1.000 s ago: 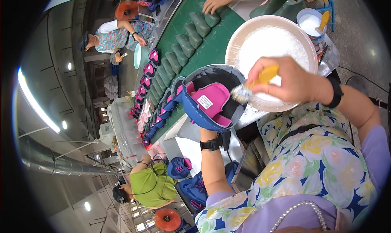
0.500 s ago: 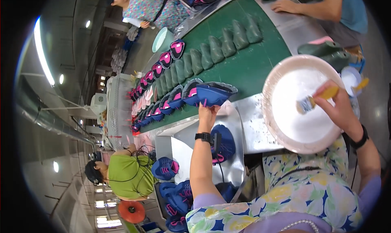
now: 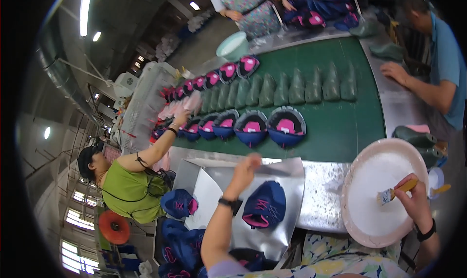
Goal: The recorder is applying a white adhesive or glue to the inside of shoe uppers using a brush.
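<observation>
The right hand is clenched around the yellow handle of a small brush, with the wrist bent inward and the forearm coming up from the lower right edge; a dark band is worn at the wrist. The bristle end, just left of that grip, is laid on the white contents of a wide, round, pale pink basin, whose rim is met below and to the left of the grip. The left hand is raised with loosely curled fingers, grasping nothing, its forearm rising steeply from the lower edge with a black watch at the wrist. Just below and right of it a navy shoe upper with pink trim is seen lying on a creased, shiny silver sheet, apart from the fingers. Bare metal worktop is left between sheet and basin. Beyond the left hand a green conveyor belt carries a row of navy and pink uppers and, further off, a row of dull green shoe lasts. Other people's hands are at the belt's far edges.
</observation>
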Demonstrator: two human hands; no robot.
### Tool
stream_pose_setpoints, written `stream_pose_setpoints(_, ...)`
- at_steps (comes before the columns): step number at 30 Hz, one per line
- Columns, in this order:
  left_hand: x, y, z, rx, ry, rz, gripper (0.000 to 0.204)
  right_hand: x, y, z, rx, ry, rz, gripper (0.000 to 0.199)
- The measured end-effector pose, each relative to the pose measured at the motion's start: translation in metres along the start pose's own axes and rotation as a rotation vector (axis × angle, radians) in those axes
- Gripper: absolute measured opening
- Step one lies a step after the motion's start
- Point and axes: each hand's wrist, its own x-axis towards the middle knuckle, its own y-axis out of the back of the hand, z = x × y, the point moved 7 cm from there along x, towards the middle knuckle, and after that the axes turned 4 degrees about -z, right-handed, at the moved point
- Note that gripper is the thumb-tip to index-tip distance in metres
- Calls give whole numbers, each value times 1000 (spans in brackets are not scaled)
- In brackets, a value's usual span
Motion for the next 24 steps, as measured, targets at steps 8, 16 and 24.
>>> stream_pose_setpoints(8,-150,-80,17,417,-146,-523,60,-8,-78,-25,-106,255,-351,17)
stream_pose_setpoints(16,-115,-2,86,12,-104,136,45,-33,-49,-33,-354,231,-292,16)
stream_pose_setpoints(24,-103,-48,88,-1230,337,9,44,-42,-69,16,-548,428,-410,20)
